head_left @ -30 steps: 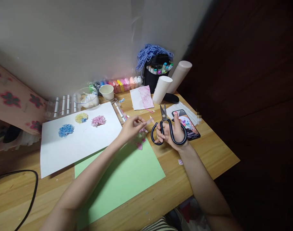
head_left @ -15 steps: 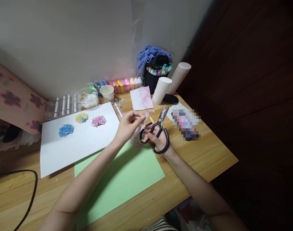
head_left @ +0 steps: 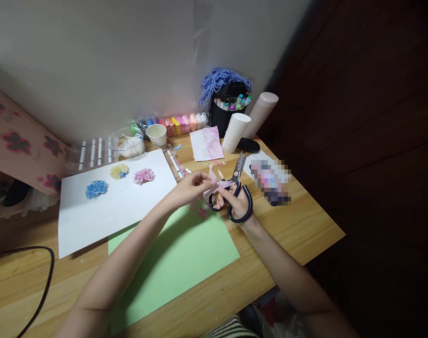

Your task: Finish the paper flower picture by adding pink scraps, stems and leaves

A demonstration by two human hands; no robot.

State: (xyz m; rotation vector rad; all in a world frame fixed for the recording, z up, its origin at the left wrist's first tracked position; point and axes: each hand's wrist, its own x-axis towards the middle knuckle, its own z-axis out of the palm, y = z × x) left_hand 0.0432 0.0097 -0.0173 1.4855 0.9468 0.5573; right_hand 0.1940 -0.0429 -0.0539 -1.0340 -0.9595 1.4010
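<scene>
The left hand [head_left: 193,188] pinches pink paper [head_left: 213,177] between the two hands, near the scissors [head_left: 237,174]. The right hand [head_left: 238,203] grips these by their looped handles, blades pointing away, apparently so the thumb is left free to meet the paper. Counted: one pair of scissors, one green sheet [head_left: 186,263], one white sheet [head_left: 94,225] bearing three textured clusters [head_left: 96,189].

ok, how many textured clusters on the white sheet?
3: blue cluster at left, yellow cluster with a blue patch in the middle, pink cluster at right. The left forearm hides a corner of the sheet; others possible.
</scene>
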